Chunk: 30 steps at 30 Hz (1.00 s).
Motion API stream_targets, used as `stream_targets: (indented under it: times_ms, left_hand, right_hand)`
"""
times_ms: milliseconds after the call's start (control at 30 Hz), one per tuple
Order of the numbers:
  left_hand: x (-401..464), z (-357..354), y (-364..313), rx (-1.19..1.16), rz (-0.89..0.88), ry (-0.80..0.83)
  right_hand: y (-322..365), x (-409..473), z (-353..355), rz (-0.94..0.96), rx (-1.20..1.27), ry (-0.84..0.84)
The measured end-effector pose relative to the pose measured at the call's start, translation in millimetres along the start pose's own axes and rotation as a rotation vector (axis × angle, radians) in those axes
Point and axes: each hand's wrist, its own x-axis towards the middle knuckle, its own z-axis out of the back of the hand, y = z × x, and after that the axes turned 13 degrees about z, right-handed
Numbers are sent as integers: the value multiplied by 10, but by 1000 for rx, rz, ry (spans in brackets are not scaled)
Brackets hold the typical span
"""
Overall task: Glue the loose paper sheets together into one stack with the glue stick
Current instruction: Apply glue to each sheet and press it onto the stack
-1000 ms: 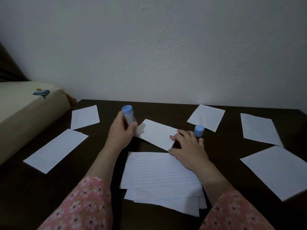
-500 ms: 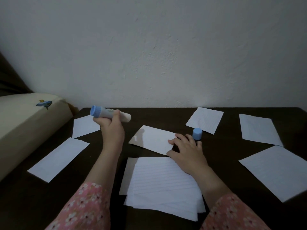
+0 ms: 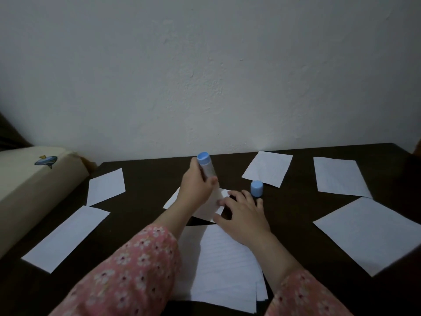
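My left hand (image 3: 197, 187) grips the glue stick (image 3: 206, 166), blue end up, its lower end down over a small loose sheet (image 3: 210, 209) in the middle of the dark table (image 3: 150, 179). My right hand (image 3: 241, 215) lies on that sheet's right edge with fingers spread, pressing it down. The blue cap (image 3: 256, 188) stands just beyond my right fingertips. A stack of lined sheets (image 3: 224, 270) lies near me, partly under my forearms.
Loose white sheets lie around: two at the left (image 3: 106, 187) (image 3: 66, 237), one at the back (image 3: 267, 168), two at the right (image 3: 339, 176) (image 3: 369, 233). A cream cushion (image 3: 29, 185) borders the table's left side. A white wall stands behind.
My left hand swung the glue stick from up at the left back down onto the small sheet, turning it upright. My right hand stayed on the sheet.
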Motion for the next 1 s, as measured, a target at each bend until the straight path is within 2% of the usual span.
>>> stream_targets:
  times_ms: [367, 567, 733, 1000]
  left_hand:
    - [55, -102, 11, 100, -126, 72]
    - [76, -67, 18, 120, -134, 127]
    - [160, 56, 85, 140, -79, 104]
    - [261, 284, 253, 87, 39, -23]
  right_hand:
    - [9, 17, -7, -7, -24, -12]
    - [36, 14, 7, -13, 8, -25]
    - [27, -2, 7, -16, 21, -22]
    - [23, -4, 1, -16, 19, -25]
